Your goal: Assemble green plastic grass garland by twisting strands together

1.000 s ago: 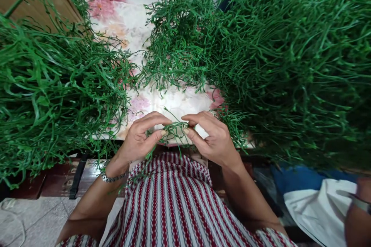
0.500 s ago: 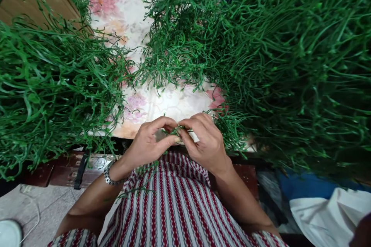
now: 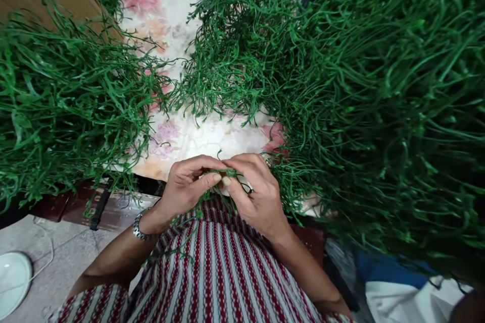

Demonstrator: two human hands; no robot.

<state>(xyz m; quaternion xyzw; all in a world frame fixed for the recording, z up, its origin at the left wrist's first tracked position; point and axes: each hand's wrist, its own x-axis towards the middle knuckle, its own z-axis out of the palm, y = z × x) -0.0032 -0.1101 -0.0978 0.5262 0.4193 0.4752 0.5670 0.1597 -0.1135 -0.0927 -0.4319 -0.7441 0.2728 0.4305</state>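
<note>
The left hand (image 3: 185, 189) and the right hand (image 3: 254, 194) meet fingertip to fingertip just above the lap, each pinched shut on the same small green sprig (image 3: 220, 179); the left thumb and forefinger close on its near end, the right thumb and forefinger close on the other, and the knuckles of both hands curl inward so that the nails almost touch; thin green strands (image 3: 187, 222) trail down from the left hand over the red-and-white striped garment (image 3: 223, 277), lying loose on the cloth. The sprig sits at the front edge of a floral cloth (image 3: 197, 136), pale with pink blooms, which spreads away from the hands toward the wall; a metal bracelet (image 3: 142, 232) circles the left wrist, and a ring shows on a finger of the right hand, though its detail is too small to tell.

Outward from there, green stems lie in heaps on three sides; a left heap (image 3: 64, 111) of longer, flatter strands covers the cloth's left edge; a middle clump (image 3: 235, 50) of finer, branching sprigs lies beyond the hands; a right mass (image 3: 386, 101), the largest, fills that side of the view and reaches down near the right hand. A white dish (image 3: 13, 282) rests on the floor at the lower left; blue and white fabric (image 3: 401, 292) lies at the lower right.
</note>
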